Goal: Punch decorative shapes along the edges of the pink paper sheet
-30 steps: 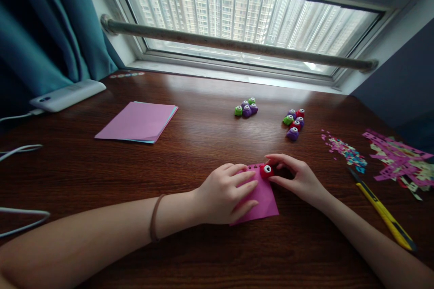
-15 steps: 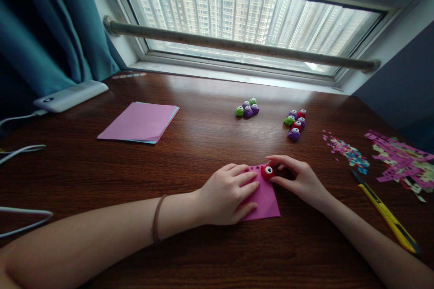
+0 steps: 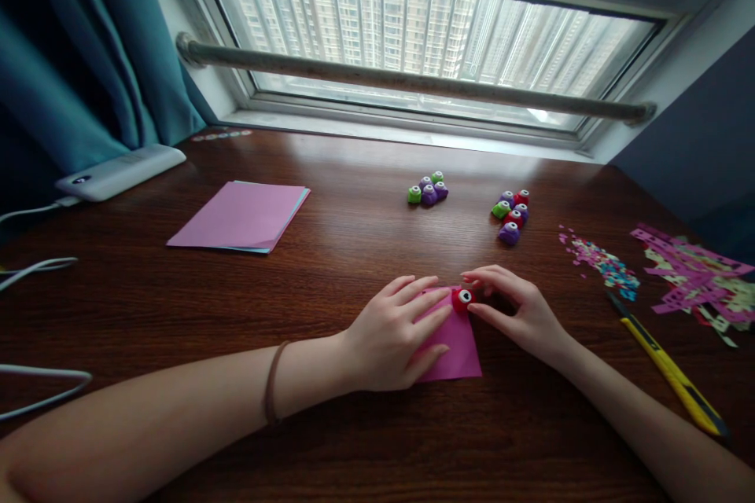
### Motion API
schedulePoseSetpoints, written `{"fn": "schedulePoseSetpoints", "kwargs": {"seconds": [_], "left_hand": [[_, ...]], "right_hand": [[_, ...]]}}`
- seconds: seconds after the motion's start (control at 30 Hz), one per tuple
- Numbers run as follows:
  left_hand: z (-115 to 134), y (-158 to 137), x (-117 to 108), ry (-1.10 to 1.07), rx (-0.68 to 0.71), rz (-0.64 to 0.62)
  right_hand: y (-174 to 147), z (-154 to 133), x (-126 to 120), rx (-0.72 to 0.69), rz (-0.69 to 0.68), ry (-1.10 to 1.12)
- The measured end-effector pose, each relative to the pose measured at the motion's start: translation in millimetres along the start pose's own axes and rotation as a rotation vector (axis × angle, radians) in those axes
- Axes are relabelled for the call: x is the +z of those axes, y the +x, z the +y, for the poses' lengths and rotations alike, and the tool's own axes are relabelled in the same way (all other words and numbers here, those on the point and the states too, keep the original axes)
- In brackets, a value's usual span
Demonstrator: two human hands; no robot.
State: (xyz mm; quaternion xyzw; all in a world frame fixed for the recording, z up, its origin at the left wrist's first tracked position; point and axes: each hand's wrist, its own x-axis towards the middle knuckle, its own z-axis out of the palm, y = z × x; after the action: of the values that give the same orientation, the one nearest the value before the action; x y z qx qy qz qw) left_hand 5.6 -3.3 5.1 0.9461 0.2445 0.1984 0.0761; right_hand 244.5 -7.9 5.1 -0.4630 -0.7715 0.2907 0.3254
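A pink sheet of paper (image 3: 463, 350) lies on the wooden table in front of me. My left hand (image 3: 392, 334) is spread over its left part, fingers flat and apart, their tips close to the punch. At the sheet's top right corner sits a small red craft punch (image 3: 463, 299) with a white top and a dark mark on it. The thumb and fingers of my right hand (image 3: 519, 310) hold the punch from its right side. My left fingers hide most of the sheet's upper edge.
Several coloured punches (image 3: 429, 194) stand in two groups farther back. To the right lie paper confetti (image 3: 605, 266), punched paper strips (image 3: 696, 271) and a yellow utility knife (image 3: 669, 365). At left are a stack of coloured paper (image 3: 239, 216), a white power bank (image 3: 123, 173) and cables.
My left fingers have shifted slightly up and toward the punch, covering the row of small punched holes that showed along the sheet's top edge. My right hand stays at the punch.
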Motion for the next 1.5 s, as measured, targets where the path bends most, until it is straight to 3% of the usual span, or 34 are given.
{"fn": "schedulePoseSetpoints", "kwargs": {"seconds": [0.1,0.2,0.3,0.57,1.1,1.5], "left_hand": [[0,5,0,0.038,0.000,0.036],[1,10,2,0.072,-0.003,0.025],[2,13,6,0.088,-0.021,-0.015],[1,16,11,0.119,-0.019,-0.049],[0,25,-5,0.075,0.045,-0.150],[4,26,-8,0.095,0.049,-0.143]], "right_hand": [[-3,-3,-3,-0.181,0.061,-0.225],[-6,-4,-5,-0.367,0.019,-0.451],[-9,-3,-5,-0.443,-0.036,-0.580],[-7,-1,-1,-0.490,-0.053,-0.581],[-4,-3,1,-0.426,-0.127,-0.541],[-8,-4,2,-0.393,-0.137,-0.567]]}}
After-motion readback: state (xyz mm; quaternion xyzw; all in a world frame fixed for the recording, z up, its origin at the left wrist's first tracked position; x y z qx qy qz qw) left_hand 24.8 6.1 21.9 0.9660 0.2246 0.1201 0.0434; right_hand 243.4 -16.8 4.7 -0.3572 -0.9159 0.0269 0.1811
